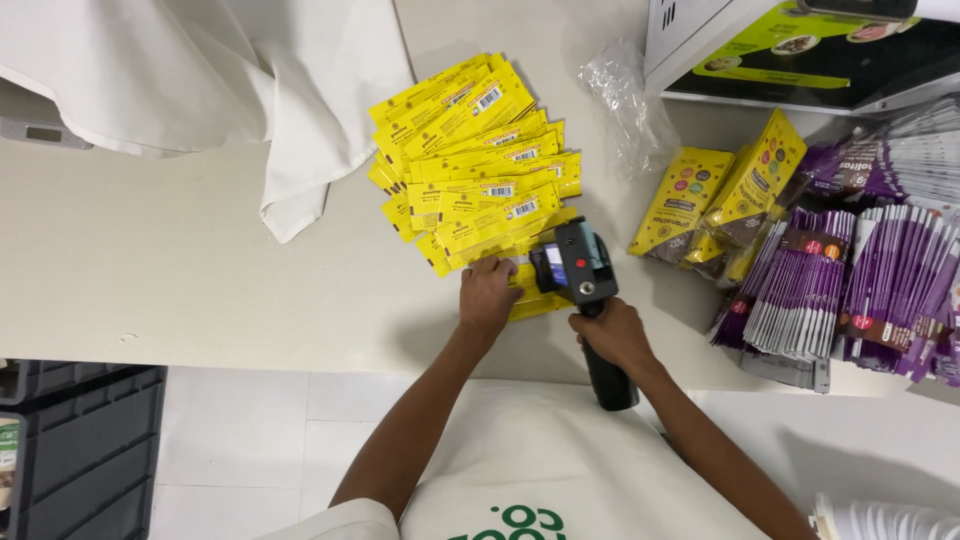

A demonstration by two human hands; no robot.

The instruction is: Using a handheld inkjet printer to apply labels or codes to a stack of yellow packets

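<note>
The handheld printer (580, 268) is a black, pistol-shaped tool with a small screen and a red button on top; its head sits on the yellow pouch (532, 296) lying just ahead of both hands, at the near edge of the fanned pile of yellow pouches (478, 160); it looks rigid and fairly weighty, best held by its long grip, which is where the right hand (612, 335) is clamped around it; the left hand (487, 297) lies flat with fingers spread, pressing the pouch to the desk (180, 270); the pouch seems thin, light, glossy and likely to slide unless pinned so. Beyond the right hand, to its right, stand more yellow packs (722, 195) and rows of purple pouches (860, 280); crumpled clear plastic (630, 100) lies farther ahead; a white cloth (250, 90) drapes far left of the left hand.
</note>
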